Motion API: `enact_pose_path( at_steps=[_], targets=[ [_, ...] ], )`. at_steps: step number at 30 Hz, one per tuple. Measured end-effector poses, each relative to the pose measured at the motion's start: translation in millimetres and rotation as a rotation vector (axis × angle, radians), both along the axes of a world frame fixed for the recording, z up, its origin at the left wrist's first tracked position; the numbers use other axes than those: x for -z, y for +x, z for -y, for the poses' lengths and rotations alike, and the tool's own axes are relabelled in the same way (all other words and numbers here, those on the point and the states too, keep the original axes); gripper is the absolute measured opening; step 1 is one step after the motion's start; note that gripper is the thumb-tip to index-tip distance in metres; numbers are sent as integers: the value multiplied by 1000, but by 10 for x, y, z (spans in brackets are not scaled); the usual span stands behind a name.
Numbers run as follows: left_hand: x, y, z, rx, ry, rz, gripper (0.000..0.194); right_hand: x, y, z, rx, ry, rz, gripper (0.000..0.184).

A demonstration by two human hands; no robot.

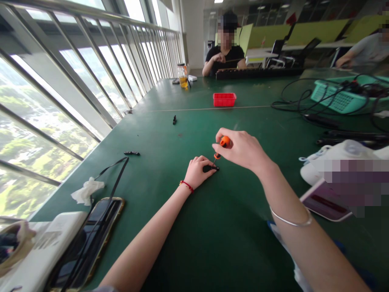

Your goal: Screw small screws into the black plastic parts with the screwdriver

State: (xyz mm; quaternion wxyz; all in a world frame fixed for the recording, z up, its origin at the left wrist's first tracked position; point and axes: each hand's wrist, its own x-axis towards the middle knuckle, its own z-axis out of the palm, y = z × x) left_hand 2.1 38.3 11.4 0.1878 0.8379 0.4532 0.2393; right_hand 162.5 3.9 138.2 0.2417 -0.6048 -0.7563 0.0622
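Observation:
On the green table, my left hand is closed on a small black part, pinning it against the tabletop. My right hand grips an orange and black screwdriver by its handle, from above. Its thin shaft points down, and the tip meets the black part; the exact contact point is too small to make out. Two similar small black pieces lie apart from my hands: one piece farther up the table, another piece toward the left edge.
A red tray stands ahead. At right are a teal basket with black cables and a white device. A phone, crumpled tissue and white box lie left. A person sits opposite, near a jar.

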Motion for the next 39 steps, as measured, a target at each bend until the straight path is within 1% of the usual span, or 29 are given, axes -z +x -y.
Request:
enact_pose_path(
  at_steps=[2, 3, 4, 6, 8, 10, 13, 14, 16, 18, 20, 23, 24, 26, 27, 30, 33, 34, 37, 39],
  targets=[
    [0, 1, -3, -2, -1, -1, 14, 2, -10, 1, 5, -15, 8, 32],
    [1, 2, -5, -3, -4, -3, 14, 3, -15, 2, 12, -11, 14, 33],
    [4, 3, -7, -6, -5, -4, 14, 3, -19, 4, 19, 0, 21, 29],
    [11, 3, -9, -9, -4, -4, 15, 0, -27, 12, 25, 21, 35, 13],
    [19, 3, -10, -12, 4, -2, 15, -2, -34, 18, 21, 30, 41, 18],
    [21, 4, -10, -9, 9, -1, 15, -1, -38, 18, 14, 19, 36, 18],
    [13, 8, -8, -6, 4, -2, 14, 4, -41, 12, 33, 9, 41, 30],
    [9, 9, -7, -7, 1, -3, 14, 6, -43, 11, 46, 15, 44, 27],
    [4, 9, -7, -10, 0, -6, 14, 7, -48, 12, 56, 37, 40, 15],
    [3, 7, -10, -10, 6, -10, 14, 10, -55, 12, 41, 47, 31, 17],
    [7, 3, -13, -8, 9, -9, 14, 18, -58, 4, 23, 35, 22, 16],
    [12, -3, -16, -6, 0, -6, 14, 32, -52, -14, 34, 17, 18, 30],
    [13, -4, -16, -7, -2, -5, 14, 34, -50, -18, 41, 18, 17, 28],
    [14, -7, -15, -7, -2, -5, 14, 35, -52, -20, 51, 27, 18, 16],
    [15, -7, -15, -8, 1, -4, 14, 34, -56, -17, 53, 30, 16, 15],
    [25, -6, -16, -11, 8, -4, 14, 30, -80, -4, 57, 17, 11, 17],
    [39, -7, -18, -11, 21, 0, 13, 26, -97, 5, 70, 6, 24, 31],
    [42, -9, -17, -11, 22, -2, 13, 24, -98, 9, 80, 10, 31, 31],
    [33, -14, -10, -18, 16, -14, 13, 19, -96, 26, 101, 29, 35, 13],
    [20, -15, -3, -25, 15, -20, 13, 20, -95, 35, 102, 43, 29, 18]
  ],
)
